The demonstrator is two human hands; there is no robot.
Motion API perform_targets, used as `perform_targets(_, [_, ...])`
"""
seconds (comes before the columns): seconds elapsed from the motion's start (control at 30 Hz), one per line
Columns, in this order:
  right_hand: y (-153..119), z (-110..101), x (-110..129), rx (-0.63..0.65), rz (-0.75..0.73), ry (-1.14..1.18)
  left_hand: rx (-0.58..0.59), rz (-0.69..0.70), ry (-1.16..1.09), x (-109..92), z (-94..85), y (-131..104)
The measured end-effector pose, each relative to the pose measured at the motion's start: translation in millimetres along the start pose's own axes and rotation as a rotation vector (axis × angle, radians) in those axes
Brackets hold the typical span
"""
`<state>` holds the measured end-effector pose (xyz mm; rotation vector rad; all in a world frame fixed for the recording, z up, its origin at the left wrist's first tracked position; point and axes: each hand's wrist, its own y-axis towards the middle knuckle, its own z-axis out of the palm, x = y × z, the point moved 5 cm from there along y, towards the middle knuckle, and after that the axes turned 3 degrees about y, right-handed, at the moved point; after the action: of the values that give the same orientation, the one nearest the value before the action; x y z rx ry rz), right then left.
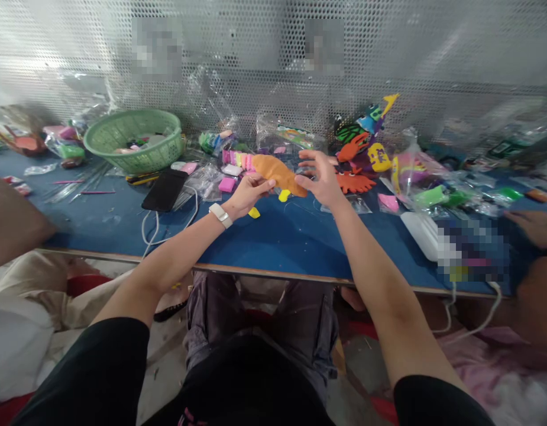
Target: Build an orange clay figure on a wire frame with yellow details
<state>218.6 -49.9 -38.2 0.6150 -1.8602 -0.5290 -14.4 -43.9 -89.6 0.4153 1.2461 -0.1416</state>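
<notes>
Pinching at the left end: left hand (245, 195) has its thumb laid on the near face of the orange piece (277, 171), other fingers mostly hidden behind and under it. Right hand (325, 180) puts its thumb tip on the right end; index and middle fingers are spread well off the thumb, pointing left over the piece, not clamped on it. Lower right fingers hidden. Both arms reach forward from black short sleeves, forearms angled inward so the hands nearly meet; white wristband (220, 216) on the left wrist.

Orange piece: one plain orange colour, matte, longish, thick in the middle, narrower at the right end, upper edge curved. Tilted, left end farther away, right end nearer. It sits between the two hands, over the blue table (277, 248); can't tell if it touches the top. Small yellow piece (284, 195) shows just below it, contact unclear. Second yellow bit (254, 213) lies just beside the left hand. Pastel-striped row (238, 160) is right behind the left hand.
</notes>
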Motion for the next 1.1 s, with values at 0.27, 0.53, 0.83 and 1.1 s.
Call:
perform_targets(0.27, [-9, 30, -14, 0.242, 0.369, 0.299, 0.146, -0.043, -0.014, 3, 5.3, -2])
perform_targets(0.53, [-25, 52, -21, 0.27, 0.678, 0.579, 0.204, -0.089, -0.106, 5, 5.5, -1])
perform_targets(0.83, [-26, 54, -32, 0.135, 0.926, 0.612, -0.07, -0.122, -0.075, 11, -9.2, 6])
perform_targets(1.1, [-23, 41, -35, 0.015, 0.99, 0.57, 0.066, 0.18, 0.613, -12, -0.6, -1])
